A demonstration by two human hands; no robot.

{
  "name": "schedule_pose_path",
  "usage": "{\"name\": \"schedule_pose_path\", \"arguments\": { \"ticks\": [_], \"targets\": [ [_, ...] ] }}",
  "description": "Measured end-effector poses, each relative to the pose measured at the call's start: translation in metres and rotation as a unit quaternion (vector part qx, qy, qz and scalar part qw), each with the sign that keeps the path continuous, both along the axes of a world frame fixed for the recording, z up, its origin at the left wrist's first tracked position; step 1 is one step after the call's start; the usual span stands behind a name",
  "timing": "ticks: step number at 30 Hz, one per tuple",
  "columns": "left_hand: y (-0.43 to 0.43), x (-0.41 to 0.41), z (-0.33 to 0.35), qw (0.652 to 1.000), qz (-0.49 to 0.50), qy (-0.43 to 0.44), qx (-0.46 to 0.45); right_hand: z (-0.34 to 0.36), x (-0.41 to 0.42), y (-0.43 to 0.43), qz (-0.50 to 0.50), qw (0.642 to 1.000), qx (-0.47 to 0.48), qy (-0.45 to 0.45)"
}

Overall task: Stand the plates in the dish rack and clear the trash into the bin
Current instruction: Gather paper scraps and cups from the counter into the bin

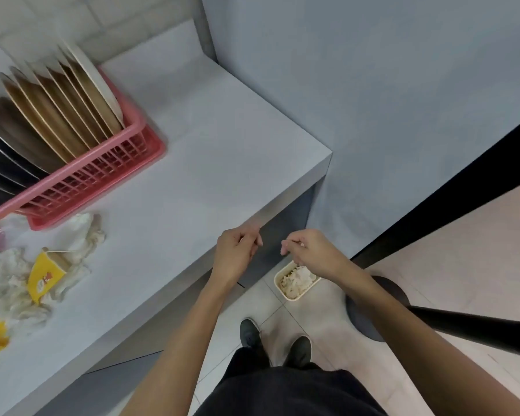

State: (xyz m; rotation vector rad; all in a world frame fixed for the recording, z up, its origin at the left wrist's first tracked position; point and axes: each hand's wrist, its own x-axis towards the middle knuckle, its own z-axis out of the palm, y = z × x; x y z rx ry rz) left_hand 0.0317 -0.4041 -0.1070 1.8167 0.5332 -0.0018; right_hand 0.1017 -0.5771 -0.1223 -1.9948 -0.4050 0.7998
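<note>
Plates (pixel 72 97) stand in the pink dish rack (pixel 108 169) on the counter (pixel 207 175), with crumpled trash (pixel 45 271) just beside it. The left hand (pixel 234 255) and right hand (pixel 312 253) hover above the floor bin (pixel 294 298), fingers curled. I cannot tell whether either holds anything.

A person's left hand (pixel 234 253) and right hand (pixel 309 250) are seen, with the forearms bare from the fingers back to the lower edge of the view. Below the fingers, black trousers (pixel 282 391) are worn. Between trousers and fingers, a dark left shoe (pixel 249 331) and a dark right shoe (pixel 299 351) are seen, each edged by a pale sole.
</note>
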Motion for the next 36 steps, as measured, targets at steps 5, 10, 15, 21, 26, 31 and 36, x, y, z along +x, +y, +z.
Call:
{"name": "schedule_pose_path", "arguments": {
  "ticks": [5,10,15,21,26,31,36],
  "targets": [
    [-0.015,-0.004,-0.015,0.995,-0.098,-0.013,0.017,-0.006,-0.027,-0.029,-0.070,0.996,-0.051,-0.001],
    [-0.015,-0.008,-0.039,0.985,-0.171,0.023,0.013,-0.022,-0.059,-0.042,-0.182,0.980,-0.079,0.018],
    [-0.012,-0.019,-0.063,0.976,-0.210,0.054,0.005,-0.047,-0.089,-0.036,-0.248,0.961,-0.118,0.042],
    [0.002,-0.027,-0.113,0.970,-0.232,0.075,-0.004,-0.090,-0.113,-0.027,-0.290,0.943,-0.155,0.058],
    [0.002,-0.019,-0.163,0.961,-0.252,0.112,-0.001,-0.142,-0.109,-0.028,-0.312,0.933,-0.160,0.082],
    [-0.013,0.010,-0.236,0.956,-0.246,0.156,0.029,-0.211,-0.077,-0.035,-0.303,0.934,-0.164,0.096],
    [-0.038,0.037,-0.334,0.954,-0.242,0.175,0.020,-0.309,-0.051,-0.046,-0.311,0.931,-0.167,0.094]
  ]
}}
